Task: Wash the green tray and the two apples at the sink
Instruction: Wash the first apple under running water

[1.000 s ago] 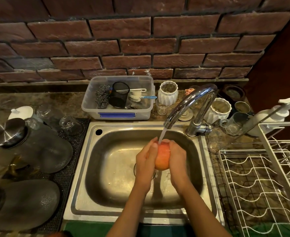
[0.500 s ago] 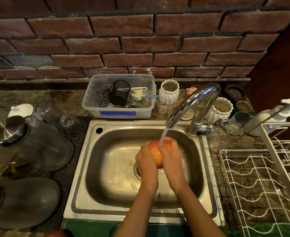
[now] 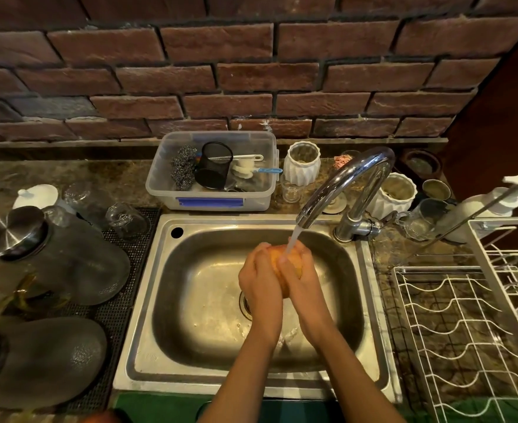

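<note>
Two hands clasp one apple (image 3: 285,264) over the sink (image 3: 355,300), directly under the tap (image 3: 340,184) stream. We note left hand (image 3: 259,282) wrapping its left flank, right hand (image 3: 302,279) pressed against its right flank.

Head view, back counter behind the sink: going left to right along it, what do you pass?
White lid → upturned glasses → clear plastic tub of scrubbers → white ribbed jar → faucet → second white ribbed jar → white pump bottle.
</note>
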A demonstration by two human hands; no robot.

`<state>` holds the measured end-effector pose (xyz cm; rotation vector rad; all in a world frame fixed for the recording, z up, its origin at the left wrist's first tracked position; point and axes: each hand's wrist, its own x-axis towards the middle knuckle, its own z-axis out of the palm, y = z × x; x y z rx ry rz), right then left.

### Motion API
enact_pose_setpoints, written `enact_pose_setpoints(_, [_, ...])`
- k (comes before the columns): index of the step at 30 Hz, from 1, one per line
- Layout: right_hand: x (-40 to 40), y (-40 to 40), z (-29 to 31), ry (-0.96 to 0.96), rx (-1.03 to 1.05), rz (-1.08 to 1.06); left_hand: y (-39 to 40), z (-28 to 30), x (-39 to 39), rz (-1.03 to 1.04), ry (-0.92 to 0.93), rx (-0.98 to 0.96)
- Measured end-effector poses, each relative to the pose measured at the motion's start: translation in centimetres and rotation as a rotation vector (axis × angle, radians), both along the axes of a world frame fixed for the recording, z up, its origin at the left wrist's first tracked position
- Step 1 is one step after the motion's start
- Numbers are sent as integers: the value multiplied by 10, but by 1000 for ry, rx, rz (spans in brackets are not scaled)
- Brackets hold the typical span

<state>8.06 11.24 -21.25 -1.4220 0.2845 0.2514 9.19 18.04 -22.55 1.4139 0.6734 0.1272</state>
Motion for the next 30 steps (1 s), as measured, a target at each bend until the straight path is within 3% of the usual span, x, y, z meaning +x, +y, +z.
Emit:
enact_pose_setpoints(5, [6, 0, 0, 33, -55, -101, 3, 0, -1, -192, 80, 2])
enact_pose_setpoints(9, [12, -4, 2, 210, -52, -110, 11, 1, -10, -387, -56, 84])
enact_pose_setpoints(11, [11, -3, 5, 262, -11, -90, 13, 0, -11, -360, -79, 158])
enact_pose_setpoints(19, [-3, -10, -10, -26, -94, 122, 12, 7, 10, -40, 107, -144])
enact_pose_setpoints(23, [-8, -6, -11, -104, -179, 18, 13, 10, 8, -170, 153, -189])
enact_pose_setpoints(28, [-2, -5, -9, 138, -118, -248, 10, 9, -4, -414, -44, 73])
enact_pose_setpoints(30, [3, -11, -8, 193, -113, -250, 5, 9, -7, -447, -103, 200])
